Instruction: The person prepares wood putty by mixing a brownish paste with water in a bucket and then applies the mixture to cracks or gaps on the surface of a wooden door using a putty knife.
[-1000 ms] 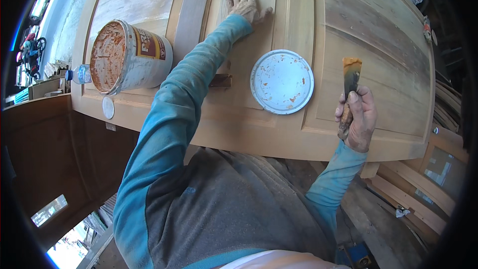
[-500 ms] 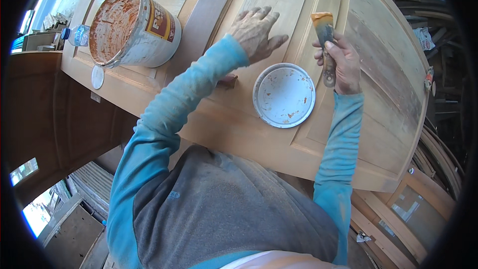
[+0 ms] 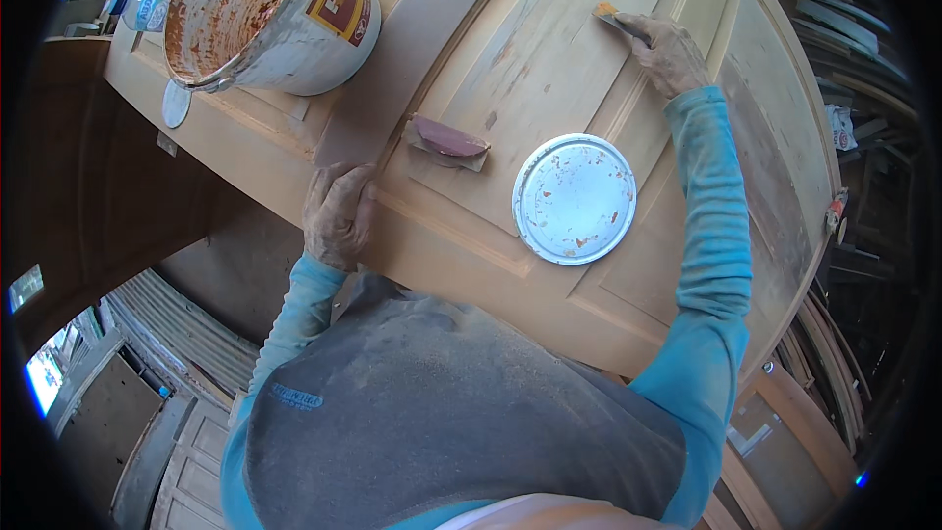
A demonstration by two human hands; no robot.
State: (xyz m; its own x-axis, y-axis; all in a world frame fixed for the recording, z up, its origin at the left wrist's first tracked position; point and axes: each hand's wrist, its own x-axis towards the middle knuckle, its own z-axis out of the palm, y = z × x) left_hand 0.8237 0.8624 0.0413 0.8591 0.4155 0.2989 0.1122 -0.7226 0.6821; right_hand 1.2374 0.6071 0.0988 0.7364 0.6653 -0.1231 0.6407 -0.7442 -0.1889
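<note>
While the right hand (image 3: 672,57) reaches out over the door (image 3: 491,280), its fingers are closed around the knife (image 3: 618,24), drawn in so that the handle is hidden and only the blade's end shows, pointing left with a dab of orange paste (image 3: 604,8) at its tip. The knife is over the right side of the middle panel (image 3: 549,69); whether the blade touches the wood or sits just above it, I cannot tell. The left hand (image 3: 339,211) is at the near edge of the door, fingers bent inward and close together, back of the hand facing up; its palm is hidden, so I cannot tell whether it grips the edge or merely rests there. Between the two hands lie a purple block (image 3: 446,137) with a pale edge showing around it and, to its right, a round white lid (image 3: 574,198) specked with orange. Neither hand touches the block or the lid. Beyond the left hand stands the bucket (image 3: 304,54), white outside, its inside smeared with orange. Left of the bucket are a clear bottle (image 3: 151,8) and, nearer, a pale disc (image 3: 177,103) at the door's edge. Blue sleeves (image 3: 711,196) reach down to both wrists.
</note>
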